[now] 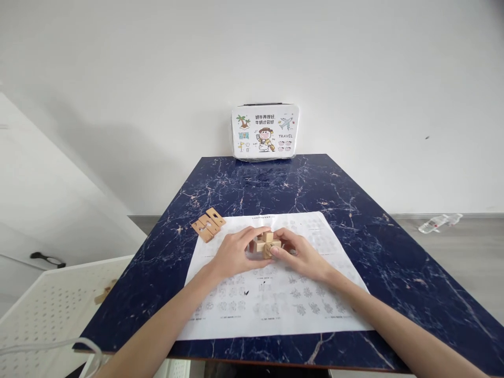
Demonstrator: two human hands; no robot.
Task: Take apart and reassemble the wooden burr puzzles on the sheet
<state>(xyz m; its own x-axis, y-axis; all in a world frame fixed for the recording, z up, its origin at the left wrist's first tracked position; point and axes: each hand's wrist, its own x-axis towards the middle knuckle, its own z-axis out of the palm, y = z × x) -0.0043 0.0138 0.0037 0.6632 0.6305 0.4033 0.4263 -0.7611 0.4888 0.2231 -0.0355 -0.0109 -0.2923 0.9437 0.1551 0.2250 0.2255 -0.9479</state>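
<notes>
A light wooden burr puzzle [268, 244], made of interlocking blocks, is between my two hands over a printed sheet. My left hand [241, 251] curls round its left side, the fingers over the top and the thumb low. On the right, my right hand [296, 254] grips it with the thumb against the front block and the fingers behind. The printed instruction sheet [315, 315] lies under both hands, with rows of small diagrams. Several flat wooden pieces with cut-outs [208, 224] lie side by side at the sheet's upper left corner.
The blue marble-patterned table [255, 191] reaches to the wall. A white cartoon-printed case [265, 132] stands at its far edge. At the lower left is a white perforated surface [55, 299] with a pale cable [51, 346]. A clear plastic bottle [435, 223] lies on the floor at right.
</notes>
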